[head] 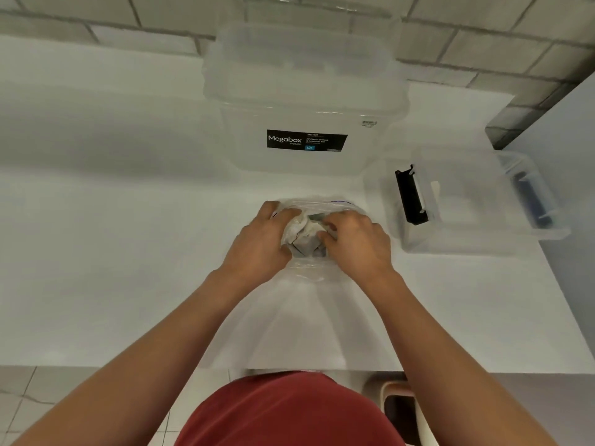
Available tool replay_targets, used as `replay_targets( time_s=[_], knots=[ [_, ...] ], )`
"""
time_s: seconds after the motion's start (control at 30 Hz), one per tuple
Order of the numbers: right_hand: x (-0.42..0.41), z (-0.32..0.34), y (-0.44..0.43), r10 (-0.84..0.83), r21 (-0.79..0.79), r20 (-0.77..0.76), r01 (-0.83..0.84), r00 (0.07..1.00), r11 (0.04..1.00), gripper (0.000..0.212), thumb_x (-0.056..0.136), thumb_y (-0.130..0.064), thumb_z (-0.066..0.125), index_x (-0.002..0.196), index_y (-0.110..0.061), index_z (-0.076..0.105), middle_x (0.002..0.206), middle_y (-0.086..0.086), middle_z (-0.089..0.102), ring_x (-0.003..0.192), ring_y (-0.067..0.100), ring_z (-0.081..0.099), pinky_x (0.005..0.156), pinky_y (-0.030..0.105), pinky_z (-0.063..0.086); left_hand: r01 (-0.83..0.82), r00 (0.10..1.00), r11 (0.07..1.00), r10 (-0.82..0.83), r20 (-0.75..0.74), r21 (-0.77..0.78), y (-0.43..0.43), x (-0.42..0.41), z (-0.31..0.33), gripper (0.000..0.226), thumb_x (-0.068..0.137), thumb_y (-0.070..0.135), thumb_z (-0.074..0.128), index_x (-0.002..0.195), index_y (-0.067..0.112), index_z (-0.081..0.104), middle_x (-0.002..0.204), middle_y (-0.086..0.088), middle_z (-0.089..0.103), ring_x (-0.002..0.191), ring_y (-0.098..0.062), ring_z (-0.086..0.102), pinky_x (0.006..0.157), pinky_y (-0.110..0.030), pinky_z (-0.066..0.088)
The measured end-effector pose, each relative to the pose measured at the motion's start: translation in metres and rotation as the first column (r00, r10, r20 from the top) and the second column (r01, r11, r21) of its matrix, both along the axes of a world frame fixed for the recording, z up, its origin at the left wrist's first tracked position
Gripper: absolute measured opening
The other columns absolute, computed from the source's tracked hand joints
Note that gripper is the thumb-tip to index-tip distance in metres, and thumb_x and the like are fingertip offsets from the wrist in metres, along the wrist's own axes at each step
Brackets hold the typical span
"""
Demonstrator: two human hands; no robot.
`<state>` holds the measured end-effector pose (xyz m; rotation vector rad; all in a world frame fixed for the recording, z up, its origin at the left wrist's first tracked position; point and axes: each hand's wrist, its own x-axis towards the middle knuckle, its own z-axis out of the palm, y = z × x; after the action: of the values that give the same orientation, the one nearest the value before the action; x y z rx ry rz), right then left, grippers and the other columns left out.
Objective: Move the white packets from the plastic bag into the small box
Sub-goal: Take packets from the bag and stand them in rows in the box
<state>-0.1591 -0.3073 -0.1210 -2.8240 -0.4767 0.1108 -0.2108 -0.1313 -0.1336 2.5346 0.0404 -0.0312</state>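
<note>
Your red shirt (289, 410) meets white tabletop (96, 252); left hand (260, 243) fingers clamp clear plastic bag (309, 275), right hand (357, 246) fingers pinch crumpled white packets (304, 230) inside. Yank hard, packets likely spill short of small clear box (467, 239).

The person has on a dark red top (289, 410), a brick shade, plain matte cloth of one colour throughout. It shows on the near side of the front edge of the surface (96, 284), rounded across the front of the body. Both arms are bare along all their visible length, from short of that edge to well over the surface, so any sleeve ends higher up, out of sight. The left hand (264, 239) and right hand (357, 243) are bare as well.
</note>
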Motion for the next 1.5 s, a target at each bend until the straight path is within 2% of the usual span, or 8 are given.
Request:
replay_targets(
  time_s=[0.17,0.27,0.5,0.73,1.0,1.1,1.33,1.5],
  knots=[
    [-0.004,0.005,0.002,-0.048,0.045,-0.020,0.049,0.999,0.998,0.011,0.092,-0.028,0.063,0.099,-0.030,0.072,0.097,-0.007,0.073,0.091,0.024,0.067,0.074,0.039,0.057,0.035,0.974,0.995,-0.056,0.220,0.098,0.003,0.001,0.006,0.038,0.077,0.014,0.079,0.111,0.027,0.068,0.144,-0.004,0.043,0.128,-0.030,0.041,0.082,-0.042,0.055],
    [-0.008,0.009,-0.003,-0.061,0.060,0.004,0.060,0.998,0.996,0.012,0.094,-0.026,0.059,0.100,-0.028,0.070,0.093,-0.004,0.074,0.088,0.028,0.067,0.074,0.039,0.055,0.063,0.923,0.975,-0.139,0.359,0.214,-0.002,0.004,0.008,0.014,0.076,0.016,0.080,0.088,0.022,0.075,0.138,-0.010,0.053,0.129,-0.033,0.042,0.088,-0.044,0.050],
    [-0.009,0.015,-0.016,-0.077,0.068,0.018,0.075,0.997,0.995,0.018,0.095,-0.021,0.060,0.107,-0.024,0.074,0.094,0.001,0.077,0.091,0.031,0.068,0.078,0.038,0.052,0.043,0.980,0.921,-0.115,0.165,0.387,-0.008,0.023,-0.005,0.019,0.070,0.041,0.083,0.070,0.023,0.077,0.137,-0.007,0.055,0.132,-0.033,0.042,0.096,-0.044,0.041],
    [-0.013,0.019,-0.025,-0.118,0.169,0.028,0.112,0.993,0.979,0.014,0.093,-0.021,0.062,0.099,-0.023,0.074,0.087,-0.004,0.076,0.083,0.026,0.070,0.079,0.040,0.053,0.035,0.965,0.909,-0.138,0.221,0.415,-0.013,0.029,-0.011,0.015,0.064,0.027,0.084,0.068,0.021,0.071,0.134,-0.008,0.056,0.128,-0.036,0.045,0.093,-0.045,0.042],
    [-0.018,0.036,-0.039,-0.101,0.309,0.244,0.021,0.964,0.951,0.012,0.100,-0.027,0.059,0.101,-0.029,0.070,0.098,-0.012,0.069,0.076,0.016,0.065,0.064,0.036,0.055,0.027,0.969,0.991,-0.057,0.241,0.128,-0.007,0.026,0.008,0.005,0.080,0.029,0.076,0.082,0.024,0.076,0.136,-0.002,0.053,0.126,-0.027,0.043,0.096,-0.042,0.045],
    [-0.019,0.039,-0.046,-0.061,0.215,0.221,0.012,0.973,0.976,0.012,0.100,-0.026,0.059,0.101,-0.029,0.071,0.095,-0.011,0.067,0.077,0.016,0.064,0.062,0.036,0.054,0.029,0.978,1.000,-0.030,0.207,0.007,0.000,0.021,0.025,0.003,0.086,0.032,0.072,0.084,0.029,0.074,0.135,0.007,0.051,0.125,-0.017,0.044,0.097,-0.031,0.041],
    [-0.005,0.055,-0.075,-0.010,0.183,0.068,-0.003,0.998,0.983,0.009,0.098,-0.027,0.062,0.097,-0.032,0.069,0.094,-0.016,0.063,0.076,0.008,0.060,0.070,0.035,0.053,0.055,0.988,0.958,-0.011,0.154,-0.281,-0.007,0.017,0.067,0.012,0.086,0.023,0.071,0.081,0.031,0.064,0.111,0.018,0.065,0.100,-0.002,0.061,0.077,-0.008,0.040],
    [0.011,0.085,-0.109,-0.061,0.374,0.105,0.018,0.993,0.927,0.009,0.094,-0.024,0.069,0.094,-0.032,0.074,0.087,-0.017,0.067,0.074,0.006,0.061,0.071,0.028,0.051,0.017,0.994,0.923,0.028,0.110,-0.385,-0.022,0.022,0.083,0.010,0.089,0.026,0.069,0.082,0.031,0.065,0.100,0.027,0.071,0.107,0.006,0.061,0.085,-0.021,0.046]
  ],
)
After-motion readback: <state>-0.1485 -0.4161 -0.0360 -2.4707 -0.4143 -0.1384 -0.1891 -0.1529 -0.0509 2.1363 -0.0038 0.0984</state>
